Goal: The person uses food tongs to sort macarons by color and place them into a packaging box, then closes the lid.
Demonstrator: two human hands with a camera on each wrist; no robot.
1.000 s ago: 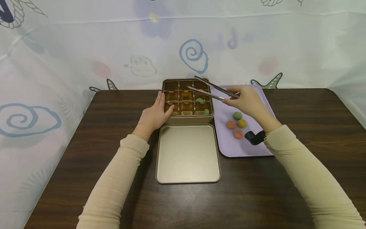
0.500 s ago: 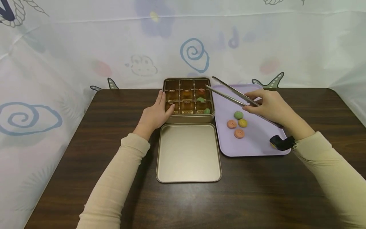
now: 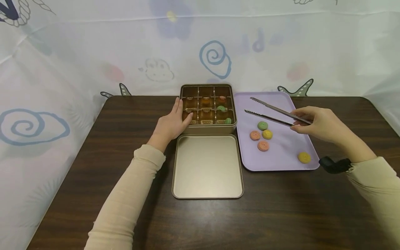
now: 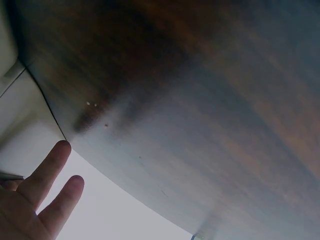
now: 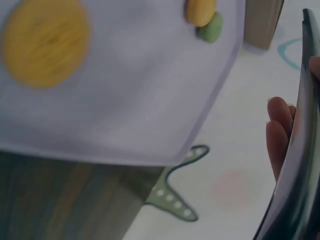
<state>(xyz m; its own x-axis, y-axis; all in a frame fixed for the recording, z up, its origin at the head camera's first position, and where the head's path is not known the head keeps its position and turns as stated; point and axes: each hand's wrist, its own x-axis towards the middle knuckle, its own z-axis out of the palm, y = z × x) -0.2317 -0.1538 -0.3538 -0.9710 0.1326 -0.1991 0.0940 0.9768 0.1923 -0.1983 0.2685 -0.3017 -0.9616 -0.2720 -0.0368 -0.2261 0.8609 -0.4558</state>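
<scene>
In the head view my left hand [image 3: 171, 124] rests with straight fingers against the left side of a gold tin box [image 3: 208, 129], its thumb over the near edge. Inside the box is a divided insert; its right column holds a green cookie [image 3: 227, 121] in front, another green one behind, and a pink cookie [image 3: 222, 98] at the back. My right hand [image 3: 322, 123] grips metal tongs [image 3: 281, 113], spread apart with nothing between their tips. They are above a lilac tray [image 3: 281, 161] bearing two pink cookies [image 3: 263, 146], a green cookie [image 3: 262, 125] and two yellow cookies [image 3: 304, 157].
A flat gold lid [image 3: 207, 166] lies directly in front of the box on the dark wooden table [image 3: 206, 225]. Behind the table hangs a white printed cloth [image 3: 250, 52]. The tray stands close beside the box's right side.
My right hand has drawn the tongs away from the box, rightward over the tray. A pink cookie now shows in the back right compartment. The left hand stays against the box.
</scene>
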